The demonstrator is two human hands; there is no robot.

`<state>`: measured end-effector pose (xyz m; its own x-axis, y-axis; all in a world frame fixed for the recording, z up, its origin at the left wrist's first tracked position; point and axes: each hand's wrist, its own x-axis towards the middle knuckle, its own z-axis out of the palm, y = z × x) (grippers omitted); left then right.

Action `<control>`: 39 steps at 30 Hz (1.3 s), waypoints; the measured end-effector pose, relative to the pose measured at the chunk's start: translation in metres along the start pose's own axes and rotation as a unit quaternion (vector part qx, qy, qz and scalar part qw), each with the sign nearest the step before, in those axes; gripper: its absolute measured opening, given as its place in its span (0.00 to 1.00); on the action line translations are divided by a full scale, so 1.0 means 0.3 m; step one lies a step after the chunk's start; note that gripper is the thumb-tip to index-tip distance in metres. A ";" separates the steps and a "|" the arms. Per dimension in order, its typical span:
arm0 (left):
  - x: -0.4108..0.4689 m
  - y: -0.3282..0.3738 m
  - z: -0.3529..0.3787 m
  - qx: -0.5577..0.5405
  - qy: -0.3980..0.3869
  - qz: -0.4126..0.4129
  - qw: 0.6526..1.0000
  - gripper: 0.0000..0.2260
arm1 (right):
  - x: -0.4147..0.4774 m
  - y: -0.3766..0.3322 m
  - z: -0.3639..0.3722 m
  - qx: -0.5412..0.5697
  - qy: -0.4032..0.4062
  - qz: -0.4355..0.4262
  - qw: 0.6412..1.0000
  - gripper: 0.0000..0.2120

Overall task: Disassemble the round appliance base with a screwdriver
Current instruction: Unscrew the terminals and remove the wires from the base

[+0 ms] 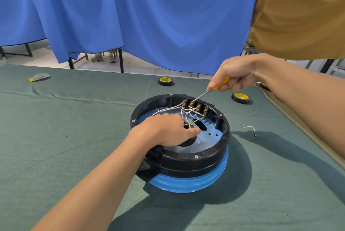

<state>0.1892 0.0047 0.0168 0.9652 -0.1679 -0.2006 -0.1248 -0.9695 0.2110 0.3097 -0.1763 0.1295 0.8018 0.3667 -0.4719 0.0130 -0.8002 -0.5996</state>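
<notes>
One round black plastic base, steel-shafted screwdriver.

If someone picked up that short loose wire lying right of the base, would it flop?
Probably light: the wire is thin and short. It likely holds its shape somewhat, since it lies in a kinked curve. It seems unlikely to roll on the green cloth.

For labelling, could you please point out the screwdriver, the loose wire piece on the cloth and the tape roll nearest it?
screwdriver (203, 95), head view, on its metal shaft.
loose wire piece (249, 127), head view, on its white middle.
tape roll (240, 101), head view, on its black outer wall.
</notes>
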 end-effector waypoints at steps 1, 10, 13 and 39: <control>0.003 -0.001 0.001 0.001 -0.001 -0.001 1.000 0.37 | -0.003 0.003 0.002 -0.010 0.006 -0.010 1.000 0.08; -0.003 -0.004 0.003 -0.018 0.005 -0.007 1.000 0.36 | -0.086 -0.092 0.129 -0.518 0.134 -0.134 0.834 0.13; -0.007 -0.001 0.001 -0.017 0.003 -0.008 1.000 0.36 | -0.107 -0.083 0.174 -0.570 0.150 -0.109 0.801 0.08; -0.019 -0.005 -0.013 -0.030 -0.002 0.007 1.000 0.35 | -0.084 0.021 -0.047 -0.308 0.049 -0.152 0.938 0.09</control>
<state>0.1847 0.0077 0.0214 0.9623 -0.1827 -0.2014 -0.1244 -0.9544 0.2714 0.2981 -0.1972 0.1466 0.7559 0.6012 -0.2593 0.5685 -0.7991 -0.1955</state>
